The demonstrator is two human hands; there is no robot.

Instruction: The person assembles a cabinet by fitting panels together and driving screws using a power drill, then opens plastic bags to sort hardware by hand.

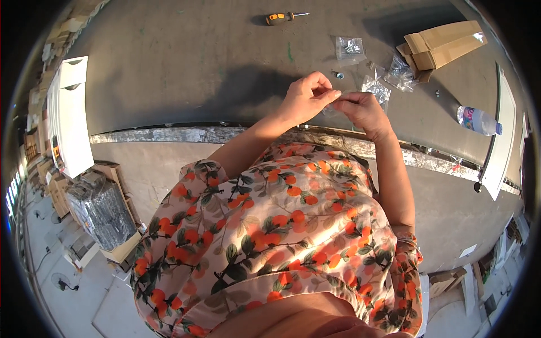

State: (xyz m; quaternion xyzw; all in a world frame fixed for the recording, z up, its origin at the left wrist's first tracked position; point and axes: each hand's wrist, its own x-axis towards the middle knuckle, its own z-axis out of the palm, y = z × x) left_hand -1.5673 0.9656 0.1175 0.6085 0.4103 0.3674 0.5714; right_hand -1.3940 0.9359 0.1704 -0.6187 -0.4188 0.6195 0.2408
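Above the near edge of the table, my left hand (pixel 304 102) and my right hand (pixel 363 114) meet fingertip to fingertip, both pinched closed. Between and just below them shows a bit of clear plastic, which looks like a small bag (pixel 330 111); its contents are hidden. Right behind the fingers lies a small metal fitting (pixel 338 75). Another clear plastic bag (pixel 376 90) lies partly behind my right hand. Farther back is a clear bag of small metal hardware (pixel 350 49), with a crumpled clear bag (pixel 399 74) to its right.
A screwdriver (pixel 279 18) with a yellow and black handle lies at the back. On the right are a folded cardboard box (pixel 445 44), a plastic bottle (pixel 478 120) on its side and a white panel (pixel 501 135). White drawer fronts (pixel 70 115) stand at the left.
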